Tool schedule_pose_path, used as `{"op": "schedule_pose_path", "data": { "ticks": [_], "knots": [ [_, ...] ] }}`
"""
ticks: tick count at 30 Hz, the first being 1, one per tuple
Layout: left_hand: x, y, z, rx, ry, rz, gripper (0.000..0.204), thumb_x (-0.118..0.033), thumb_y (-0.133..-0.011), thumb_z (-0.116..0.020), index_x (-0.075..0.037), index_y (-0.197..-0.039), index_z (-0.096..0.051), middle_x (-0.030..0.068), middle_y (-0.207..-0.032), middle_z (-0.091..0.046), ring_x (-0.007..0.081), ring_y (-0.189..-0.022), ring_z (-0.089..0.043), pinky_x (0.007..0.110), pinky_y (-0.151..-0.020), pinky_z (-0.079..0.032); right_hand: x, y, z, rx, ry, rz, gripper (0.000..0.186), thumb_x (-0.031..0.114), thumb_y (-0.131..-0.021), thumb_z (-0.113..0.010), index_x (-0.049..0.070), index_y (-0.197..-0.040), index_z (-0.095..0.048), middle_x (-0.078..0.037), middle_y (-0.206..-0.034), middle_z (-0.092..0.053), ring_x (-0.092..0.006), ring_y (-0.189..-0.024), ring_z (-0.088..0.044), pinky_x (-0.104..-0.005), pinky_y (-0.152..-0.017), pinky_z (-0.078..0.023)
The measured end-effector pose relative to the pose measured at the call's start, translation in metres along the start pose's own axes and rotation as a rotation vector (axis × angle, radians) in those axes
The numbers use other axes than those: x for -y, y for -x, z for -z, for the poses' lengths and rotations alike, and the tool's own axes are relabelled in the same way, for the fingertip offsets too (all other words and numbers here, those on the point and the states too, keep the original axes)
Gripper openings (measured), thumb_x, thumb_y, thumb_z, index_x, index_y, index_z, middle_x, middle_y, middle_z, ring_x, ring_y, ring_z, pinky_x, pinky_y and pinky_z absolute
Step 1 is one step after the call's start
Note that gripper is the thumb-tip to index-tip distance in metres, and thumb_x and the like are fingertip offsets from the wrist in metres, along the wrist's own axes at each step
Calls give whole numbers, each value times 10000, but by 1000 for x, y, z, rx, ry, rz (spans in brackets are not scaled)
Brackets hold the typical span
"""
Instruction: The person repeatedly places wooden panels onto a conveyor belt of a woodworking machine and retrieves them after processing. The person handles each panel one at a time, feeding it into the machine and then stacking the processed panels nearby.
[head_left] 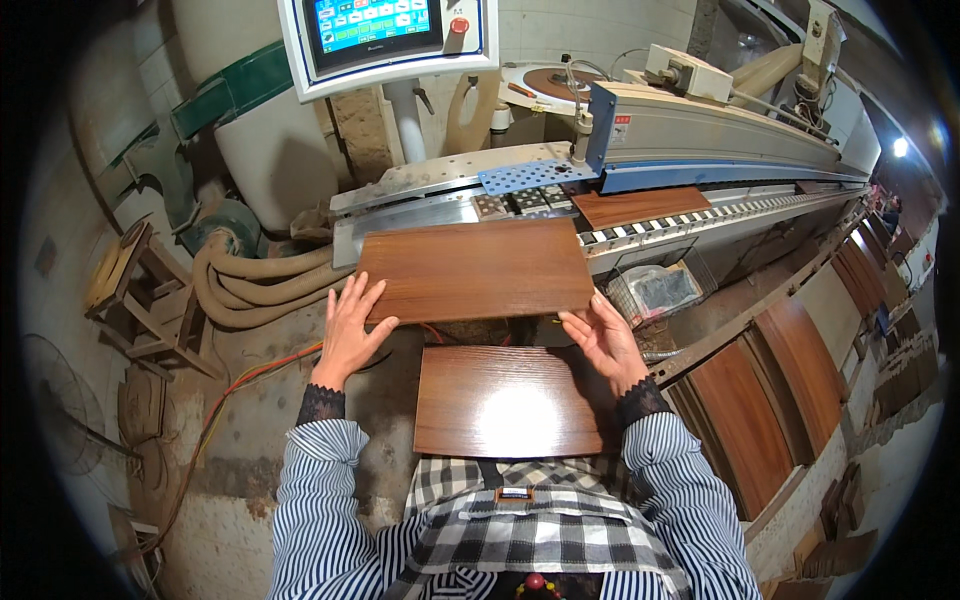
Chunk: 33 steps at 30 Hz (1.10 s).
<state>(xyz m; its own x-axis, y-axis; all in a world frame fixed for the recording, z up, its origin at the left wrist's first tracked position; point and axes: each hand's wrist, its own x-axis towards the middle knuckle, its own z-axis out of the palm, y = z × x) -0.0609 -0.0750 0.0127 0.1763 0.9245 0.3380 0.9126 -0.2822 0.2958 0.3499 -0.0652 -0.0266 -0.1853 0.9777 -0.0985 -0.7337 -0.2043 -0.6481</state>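
A brown wood-grain board [475, 270] lies partly over the near end of a long machine bed, its near part jutting toward me. My left hand [350, 325] holds the near left corner, fingers spread along the edge and thumb at the front. At the near right corner, my right hand [607, 340] cups the board between thumb and fingers, palm partly turned up. Below it, close to my checked apron, sits a second brown board [515, 400] with a bright glare. Another brown panel [640, 206] rests in the machine beneath its blue-edged beam.
The machine's grey beam [720, 130] runs away to the right. A control screen [375, 25] with a red button [459, 26] stands above. Ribbed hoses [250, 285] and a wooden stool [145, 290] are at left. Stacked panels [740, 430] lie at right; a wire basket [655, 288] hangs nearby.
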Motion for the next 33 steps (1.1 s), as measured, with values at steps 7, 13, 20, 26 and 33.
{"op": "schedule_pose_path", "data": {
  "ticks": [7, 13, 20, 26, 33],
  "knots": [
    [13, -31, -19, -80, -67, 96, 630, -522, -883, -588, -163, -1392, -493, 180, -1511, -346, 327, -1420, -280, 516, -1164, -109, 0, 22, 15, 25, 1134, 252, 496, 241, -958, -573, 19, -1385, -451, -152, -1349, -545, -270, -1165, -583, -351, -966, -468],
    [4, -76, -34, -16, -43, 172, 673, -588, -869, -561, -172, -1395, -496, 175, -1517, -341, 316, -1431, -262, 533, -1160, -98, -29, 80, 48, 2, 2111, 356, 595, 395, -931, -545, 46, -1400, -432, -152, -1499, -360, -374, -1392, -285, -531, -1128, -224],
    [-9, -86, -38, -33, -21, 204, 690, -577, -857, -591, -153, -1393, -495, 157, -1533, -318, 303, -1434, -256, 503, -1170, -107, -28, 122, 49, -76, 2171, 385, 528, 338, -911, -577, 75, -1358, -480, -114, -1438, -431, -349, -1351, -342, -541, -1118, -237],
    [-6, -84, -42, -105, -10, 219, 707, -577, -825, -636, -141, -1369, -523, 202, -1518, -324, 331, -1427, -266, 519, -1165, -118, -39, 170, 52, -274, 1992, 519, 481, 147, -890, -621, -38, -1309, -476, -229, -1366, -470, -420, -1288, -411, -464, -1077, -342],
    [-4, -82, -43, -122, 7, 227, 714, -577, -815, -647, -130, -1360, -531, 244, -1507, -316, 360, -1417, -272, 521, -1163, -110, -73, 205, 61, -553, 1644, 525, 402, 59, -895, -598, -42, -1276, -518, -247, -1359, -490, -420, -1293, -426, -474, -1068, -358]
  ]
}}
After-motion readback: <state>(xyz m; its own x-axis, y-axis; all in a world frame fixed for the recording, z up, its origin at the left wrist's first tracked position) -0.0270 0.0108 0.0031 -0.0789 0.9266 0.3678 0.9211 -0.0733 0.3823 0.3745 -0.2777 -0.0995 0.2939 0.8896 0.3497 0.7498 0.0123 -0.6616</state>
